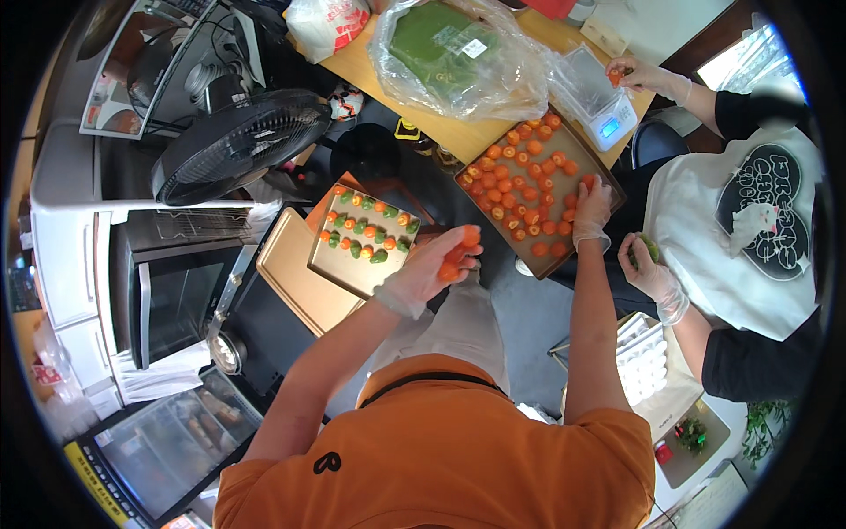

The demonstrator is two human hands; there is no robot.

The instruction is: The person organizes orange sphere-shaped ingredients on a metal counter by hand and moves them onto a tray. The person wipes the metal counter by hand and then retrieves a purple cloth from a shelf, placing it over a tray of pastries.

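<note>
My left hand (pixel 429 275), in a clear plastic glove, is curled around a few glossy orange balls (pixel 451 264). It hangs just right of a small tray (pixel 351 271) with rows of orange and green pieces. My right hand (pixel 592 216), also gloved, is at the right edge of a large tray (pixel 493 210). Its fingers close on an orange ball (pixel 588 182) there. Many loose orange balls (pixel 530 193), some with pale spots, cover that large tray, which is tilted in view beside the wooden table.
A co-worker at right holds an orange piece in one gloved hand (pixel 636 75) and a green piece in the other (pixel 650 273). A bagged green slab (pixel 441 40) and a scale (pixel 608 119) are on the table (pixel 352 66). A black fan (pixel 242 145) and oven (pixel 176 295) stand left.
</note>
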